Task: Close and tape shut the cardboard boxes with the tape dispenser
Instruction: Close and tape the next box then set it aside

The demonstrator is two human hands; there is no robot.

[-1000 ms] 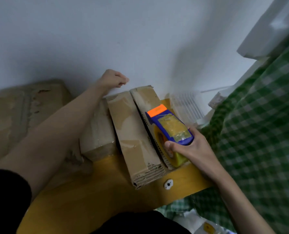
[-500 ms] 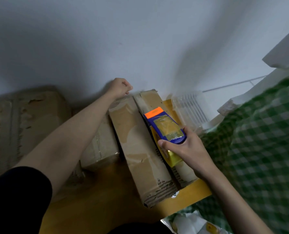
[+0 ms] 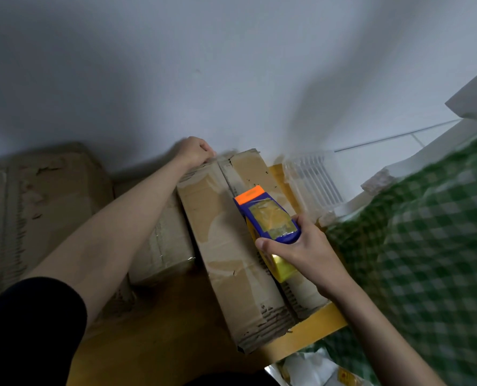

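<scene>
A worn cardboard box (image 3: pixel 226 246) lies on a yellow wooden table (image 3: pixel 309 334), its two top flaps folded down and meeting along a middle seam. My right hand (image 3: pixel 301 246) grips a blue tape dispenser (image 3: pixel 268 218) with an orange front edge and a yellow tape roll, held over the seam near the box's middle. My left hand (image 3: pixel 195 151) curls its fingers over the box's far end by the wall. Old tape patches mark the left flap.
A smaller taped box (image 3: pixel 162 246) sits left of the main one. A large worn carton (image 3: pixel 37 204) stands further left. A clear plastic tray (image 3: pixel 315 185) lies at the right by the wall. Green checked cloth (image 3: pixel 426 246) covers the right side.
The dispenser has slid a little toward the far end of the seam with my right hand. The view shifted, so the box shows further down the frame. My left hand stays at the far end.
</scene>
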